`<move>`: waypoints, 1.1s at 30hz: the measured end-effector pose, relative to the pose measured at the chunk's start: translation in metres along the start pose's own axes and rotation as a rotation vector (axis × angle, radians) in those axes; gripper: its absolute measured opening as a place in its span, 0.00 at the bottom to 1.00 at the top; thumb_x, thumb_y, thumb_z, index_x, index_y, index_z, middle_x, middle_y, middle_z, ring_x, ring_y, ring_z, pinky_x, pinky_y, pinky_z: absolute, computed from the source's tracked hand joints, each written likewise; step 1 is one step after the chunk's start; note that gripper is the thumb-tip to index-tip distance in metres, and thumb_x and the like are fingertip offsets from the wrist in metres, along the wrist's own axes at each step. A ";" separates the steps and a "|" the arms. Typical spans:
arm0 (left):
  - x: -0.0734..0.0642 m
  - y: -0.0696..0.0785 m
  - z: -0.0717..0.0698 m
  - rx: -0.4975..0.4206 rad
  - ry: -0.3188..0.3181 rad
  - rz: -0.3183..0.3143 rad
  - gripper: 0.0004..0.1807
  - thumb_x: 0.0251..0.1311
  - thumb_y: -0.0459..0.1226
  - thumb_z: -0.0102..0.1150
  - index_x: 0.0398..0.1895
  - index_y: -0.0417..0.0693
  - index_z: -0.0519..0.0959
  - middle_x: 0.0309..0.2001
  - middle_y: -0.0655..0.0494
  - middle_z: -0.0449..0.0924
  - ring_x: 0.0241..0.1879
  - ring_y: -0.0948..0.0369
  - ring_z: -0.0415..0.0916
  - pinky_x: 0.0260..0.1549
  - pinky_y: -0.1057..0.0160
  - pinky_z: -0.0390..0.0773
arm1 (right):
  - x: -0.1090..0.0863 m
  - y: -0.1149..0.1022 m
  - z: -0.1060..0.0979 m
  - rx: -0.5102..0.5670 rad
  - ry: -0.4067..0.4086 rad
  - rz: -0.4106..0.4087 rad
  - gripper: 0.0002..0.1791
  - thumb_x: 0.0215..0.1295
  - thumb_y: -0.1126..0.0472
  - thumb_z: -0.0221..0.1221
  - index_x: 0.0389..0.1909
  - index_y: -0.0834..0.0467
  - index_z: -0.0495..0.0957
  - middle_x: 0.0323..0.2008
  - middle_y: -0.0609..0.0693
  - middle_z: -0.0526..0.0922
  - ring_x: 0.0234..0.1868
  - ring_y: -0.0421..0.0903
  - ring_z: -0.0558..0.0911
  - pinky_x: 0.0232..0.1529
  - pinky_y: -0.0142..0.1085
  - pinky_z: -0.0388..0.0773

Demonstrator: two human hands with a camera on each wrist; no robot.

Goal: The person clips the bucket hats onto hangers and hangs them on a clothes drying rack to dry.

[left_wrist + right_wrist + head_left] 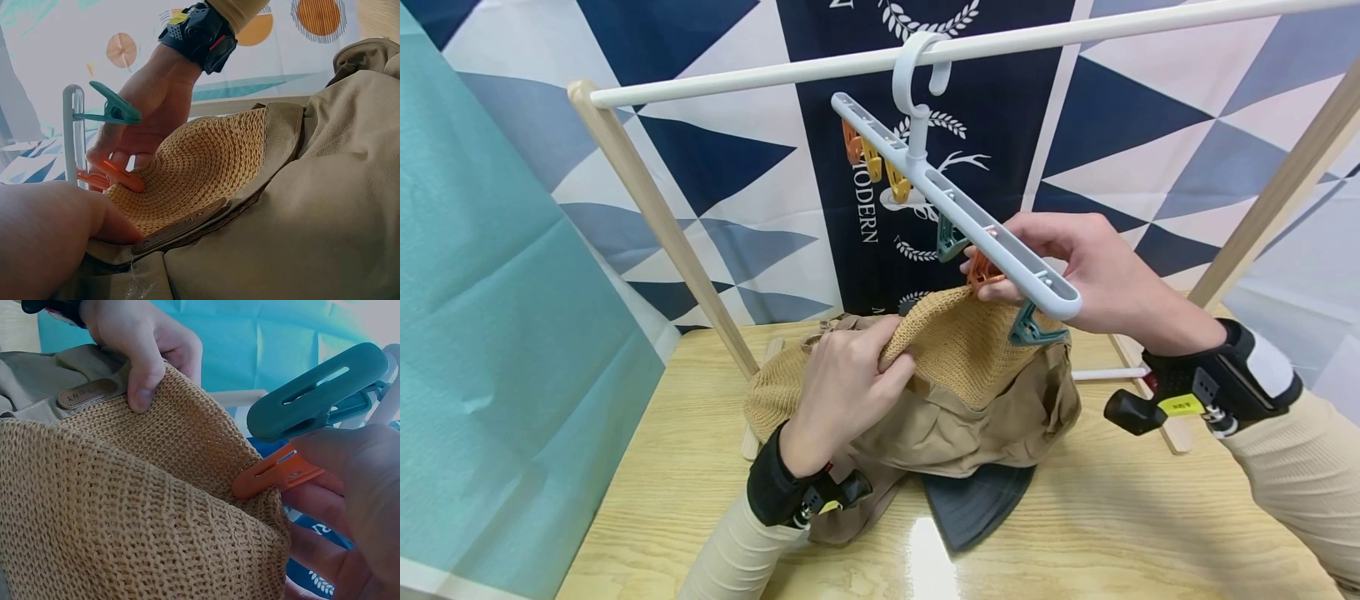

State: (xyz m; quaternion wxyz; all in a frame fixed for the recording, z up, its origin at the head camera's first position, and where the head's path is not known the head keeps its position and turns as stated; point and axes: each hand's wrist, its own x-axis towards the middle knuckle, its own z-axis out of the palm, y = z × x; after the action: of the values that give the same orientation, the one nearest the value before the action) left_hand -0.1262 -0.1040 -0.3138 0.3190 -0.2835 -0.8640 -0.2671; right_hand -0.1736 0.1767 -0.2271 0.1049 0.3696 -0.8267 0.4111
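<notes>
A sun hat with a tan woven part [955,350] and khaki cloth [992,433] lies bunched on the table below a light-blue clip hanger [1051,298]. My left hand [850,387] pinches the woven edge between thumb and fingers, near a small brown label [87,394]. At the hanger's near half, my right hand [1093,267] grips an orange clip [269,477]. That clip straddles the hat's woven edge; whether it is clamped, I cannot tell. A teal clip [115,111] hangs beside it at the hanger's end, with no cloth in it.
The hanger hooks over a white rod [737,79] held by wooden posts [662,225]. Other orange and yellow clips [872,160] hang along its far half. A dark fan-shaped panel [981,504] pokes out under the hat onto the wooden table [647,467]. Patterned cloth stands behind.
</notes>
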 end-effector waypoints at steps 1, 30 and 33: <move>0.000 0.000 0.000 0.003 -0.003 -0.001 0.05 0.61 0.32 0.59 0.28 0.49 0.75 0.19 0.63 0.61 0.19 0.62 0.60 0.21 0.65 0.55 | 0.000 0.001 0.000 0.006 -0.001 -0.005 0.19 0.66 0.68 0.78 0.55 0.50 0.91 0.43 0.39 0.95 0.41 0.40 0.89 0.51 0.30 0.76; 0.004 0.000 0.007 0.020 -0.021 -0.006 0.03 0.60 0.32 0.59 0.29 0.48 0.77 0.19 0.64 0.60 0.19 0.62 0.59 0.23 0.64 0.55 | -0.020 0.033 -0.029 0.017 0.046 0.148 0.29 0.65 0.70 0.77 0.66 0.48 0.90 0.46 0.39 0.97 0.50 0.34 0.93 0.60 0.24 0.73; 0.004 0.000 0.007 0.019 -0.021 -0.004 0.03 0.60 0.32 0.59 0.29 0.48 0.77 0.19 0.64 0.59 0.19 0.62 0.59 0.23 0.65 0.55 | -0.021 0.033 -0.030 0.013 0.051 0.182 0.30 0.65 0.69 0.77 0.66 0.45 0.89 0.47 0.39 0.96 0.51 0.34 0.92 0.60 0.25 0.73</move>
State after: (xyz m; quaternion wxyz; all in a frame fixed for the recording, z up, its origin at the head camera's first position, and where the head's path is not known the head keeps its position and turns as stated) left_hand -0.1314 -0.0979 -0.3158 0.3120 -0.2814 -0.8705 -0.2564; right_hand -0.1856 0.2236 -0.2380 0.0856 0.2828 -0.8514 0.4334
